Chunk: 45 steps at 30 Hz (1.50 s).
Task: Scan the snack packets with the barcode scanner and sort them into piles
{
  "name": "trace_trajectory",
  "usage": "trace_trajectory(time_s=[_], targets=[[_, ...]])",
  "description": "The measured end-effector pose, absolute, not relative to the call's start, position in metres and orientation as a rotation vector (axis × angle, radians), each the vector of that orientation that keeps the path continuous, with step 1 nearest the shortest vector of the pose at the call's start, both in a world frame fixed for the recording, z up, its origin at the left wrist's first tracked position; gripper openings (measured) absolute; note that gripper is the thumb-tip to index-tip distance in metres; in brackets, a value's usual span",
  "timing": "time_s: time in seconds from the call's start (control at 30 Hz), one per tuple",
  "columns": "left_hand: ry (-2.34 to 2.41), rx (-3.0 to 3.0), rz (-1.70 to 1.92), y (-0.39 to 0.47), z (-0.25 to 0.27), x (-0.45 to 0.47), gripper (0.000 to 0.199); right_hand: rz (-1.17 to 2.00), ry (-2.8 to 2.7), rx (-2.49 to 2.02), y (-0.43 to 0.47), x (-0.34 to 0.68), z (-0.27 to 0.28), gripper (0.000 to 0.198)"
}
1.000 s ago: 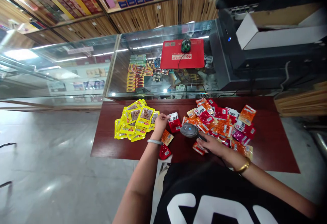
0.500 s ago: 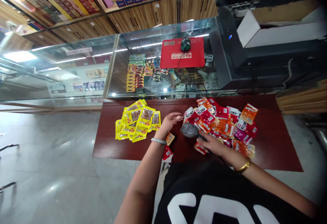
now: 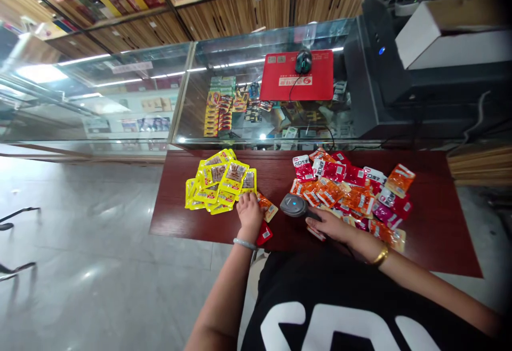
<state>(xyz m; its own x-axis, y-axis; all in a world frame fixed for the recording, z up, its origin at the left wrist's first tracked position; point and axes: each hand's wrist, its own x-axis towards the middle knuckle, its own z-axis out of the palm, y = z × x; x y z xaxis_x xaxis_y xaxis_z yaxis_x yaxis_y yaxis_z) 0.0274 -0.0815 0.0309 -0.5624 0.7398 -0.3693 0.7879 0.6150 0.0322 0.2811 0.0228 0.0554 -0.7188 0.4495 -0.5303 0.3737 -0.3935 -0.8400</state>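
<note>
My left hand (image 3: 250,213) rests at the lower right edge of a pile of yellow snack packets (image 3: 216,185). Its fingers are bent but apart from the thumb, with nothing visibly held; the fingertips are partly hidden. Beside the thumb lies an orange packet (image 3: 271,211), and a red packet (image 3: 264,233) is below it, close to the wrist. My right hand (image 3: 330,225) grips the handle of a dark grey barcode scanner (image 3: 294,205), whose head points left and shows a blue light. A heap of red and orange packets (image 3: 330,192) lies beyond and right of the scanner.
The packets lie on a dark red wooden board (image 3: 176,223). Behind it stands a glass display counter (image 3: 240,137) with a red mouse pad (image 3: 276,87) and a computer mouse (image 3: 303,61). A dark machine (image 3: 424,105) carries a white box (image 3: 424,36) at right.
My left hand has moved left and down, from beside the red and orange heap to the yellow pile. My right hand keeps the scanner nearly in place; a blue light now shows on it.
</note>
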Motion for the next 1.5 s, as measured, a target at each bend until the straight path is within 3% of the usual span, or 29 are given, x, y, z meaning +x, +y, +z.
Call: trace_trajectory(time_s=[0.17, 0.33, 0.43, 0.6, 0.73, 1.1, 1.23, 1.37, 1.5], targets=[[2.335, 1.461, -0.135, -0.08, 0.029, 0.029, 0.059, 2.272, -1.783, -1.143, 0.023, 0.286, 0.054, 0.044], [2.254, 1.562, -0.221, -0.072, 0.029, 0.02, 0.029, 2.235, -1.76, -1.182, 0.024, 0.291, 0.056, 0.048], [2.202, 1.64, -0.092, -0.058, 0.03, 0.018, 0.021, 2.239, -1.754, -1.207, 0.026, 0.294, 0.059, 0.054], [2.12, 1.313, 0.176, -0.035, 0.025, 0.029, 0.023, 2.333, -1.677, -1.228, 0.029, 0.303, 0.066, 0.062], [2.02, 1.064, 0.347, -0.026, 0.013, 0.039, 0.019, 2.328, -1.636, -1.161, 0.031, 0.308, 0.068, 0.054], [1.927, 1.117, 0.461, -0.027, -0.01, 0.045, 0.023, 2.346, -1.634, -1.146, 0.029, 0.312, 0.065, 0.045], [1.766, 0.901, 0.76, -0.005, -0.007, 0.065, 0.02, 2.351, -1.615, -1.168, 0.027, 0.315, 0.064, 0.051], [1.513, 0.821, 1.028, 0.014, 0.002, 0.074, 0.032, 2.356, -1.606, -1.181, 0.023, 0.318, 0.065, 0.053], [1.934, 0.855, 0.847, -0.03, 0.012, 0.046, 0.025, 2.389, -1.601, -1.146, 0.023, 0.319, 0.064, 0.052]])
